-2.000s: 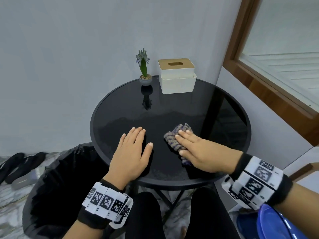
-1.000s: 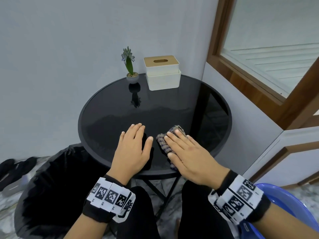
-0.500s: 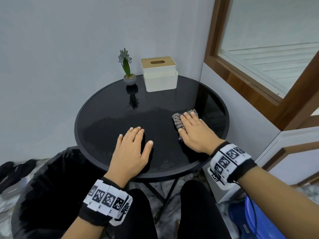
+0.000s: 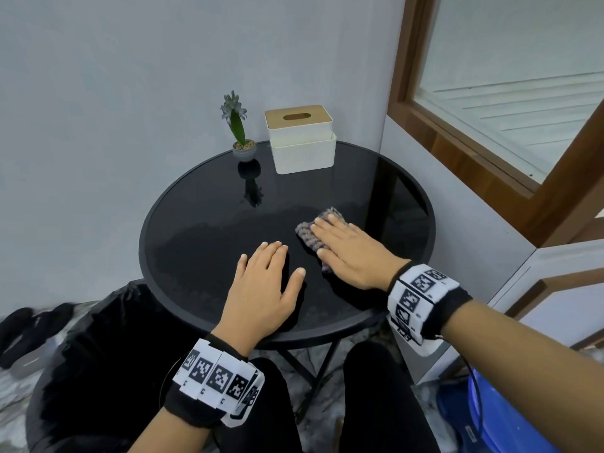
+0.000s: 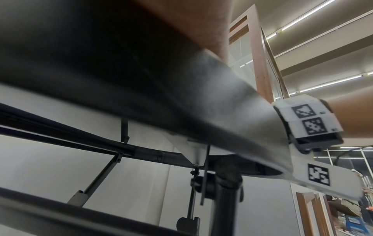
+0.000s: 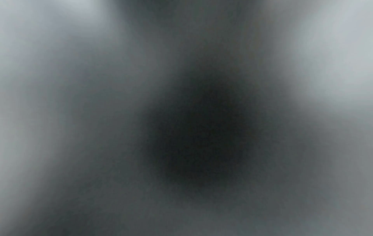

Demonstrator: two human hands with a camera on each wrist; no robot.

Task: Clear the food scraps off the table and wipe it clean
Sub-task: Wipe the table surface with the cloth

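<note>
Wiping stage: our right hand [image 4: 354, 253], fingers flat, presses cloth [image 4: 312, 233] on table [image 4: 209, 204], right of centre. Our left hand [image 4: 261, 289] rests flat, holding nothing. No scraps visible; we judge clearing done, wiping unfinished.

The bench [image 4: 202, 204] is round, with a glossy black top and a dark rim; its surface reflects the items standing on it. The cloth [image 4: 310, 235] is a crumpled, grey-purple knitted piece lying flat on the bench, right of centre, toward the near edge. Part of the cloth is covered by a flat palm.
</note>
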